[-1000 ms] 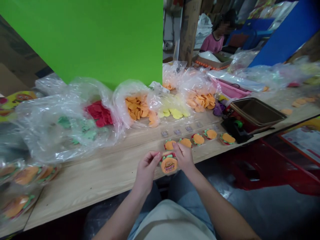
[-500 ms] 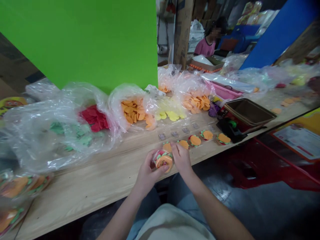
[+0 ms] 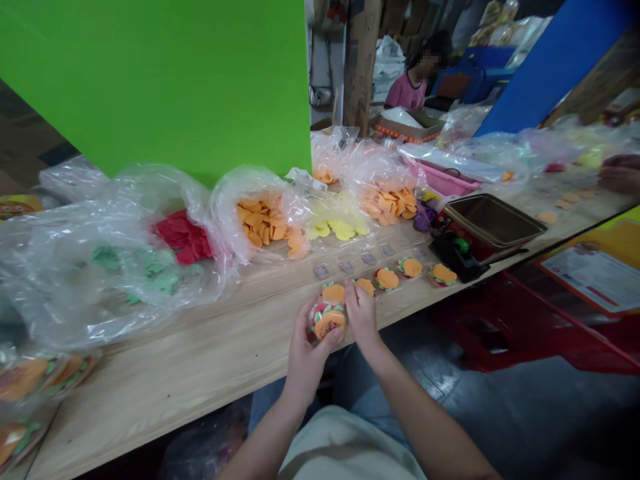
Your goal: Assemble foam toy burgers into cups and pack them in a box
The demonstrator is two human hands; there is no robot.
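Observation:
My left hand is closed round a toy burger in clear plastic packaging, its thumb across the orange bun piece. The bun carries a small printed picture, with green and red pieces behind it. My right hand pinches the upper right edge of the same pack, though its fingertips partly hide the grip. Just beyond my hands, an orange-topped burger lies on the table. To the right, more toy burgers continue in a row, with small clear pieces behind them.
Plastic bags hold green pieces, red pieces, orange pieces and yellow pieces. A brown tray stands right, past a black tape dispenser. Finished-looking packs lie left. Another person's hand is far right.
My left hand has shifted slightly right with the pack, its forearm now more upright. The right hand stays at the pack's edge. Another person's hand shows more clearly at far right.

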